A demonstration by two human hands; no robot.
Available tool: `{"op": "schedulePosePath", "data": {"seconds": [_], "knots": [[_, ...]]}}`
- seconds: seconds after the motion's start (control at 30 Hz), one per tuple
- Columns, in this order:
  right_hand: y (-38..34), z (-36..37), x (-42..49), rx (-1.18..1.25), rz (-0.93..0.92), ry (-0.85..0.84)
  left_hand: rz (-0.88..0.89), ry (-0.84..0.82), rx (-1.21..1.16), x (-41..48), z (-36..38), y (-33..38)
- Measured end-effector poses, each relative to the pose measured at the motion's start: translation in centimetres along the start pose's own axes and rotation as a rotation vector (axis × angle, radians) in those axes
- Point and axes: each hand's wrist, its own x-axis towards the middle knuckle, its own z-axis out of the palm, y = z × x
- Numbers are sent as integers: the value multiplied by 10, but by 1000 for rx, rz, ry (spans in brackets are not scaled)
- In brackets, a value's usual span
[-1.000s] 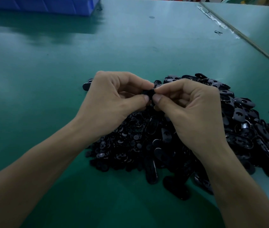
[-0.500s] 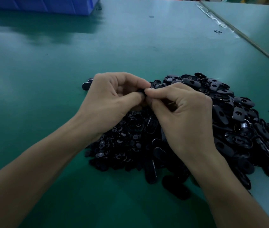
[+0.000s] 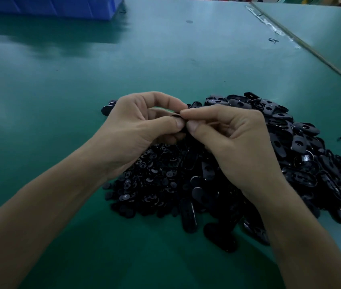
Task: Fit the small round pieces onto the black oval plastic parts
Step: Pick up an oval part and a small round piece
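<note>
While the small round pieces (image 3: 155, 184) and black oval parts (image 3: 303, 142) lie heaped on the green desk (image 3: 165, 59), the left hand (image 3: 140, 126) and right hand (image 3: 234, 142) meet above them, both pinching a mostly hidden black part (image 3: 177, 116) between thumb and forefinger, probably to press pieces together.

Black oval plastic parts (image 3: 303, 142): glossy, flat, slotted hole in each, heaped loose on right side of pile, overlapping. Small round pieces (image 3: 151, 180): black discs, heaped on left side, touching ovals. Held black part (image 3: 177, 116): probably oval, mostly hidden, pinched between left hand (image 3: 142, 126) and right hand (image 3: 234, 142) above pile.
</note>
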Motion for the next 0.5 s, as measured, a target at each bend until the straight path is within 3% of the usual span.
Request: {"op": "schedulePosePath", "data": {"seconds": [0.17,0.5], "knots": [[1,-8,2,104,171,-44,14,10,58,0,-2,-1],[0,-8,2,152,222,-64,16,6,84,1,-2,-1]]}}
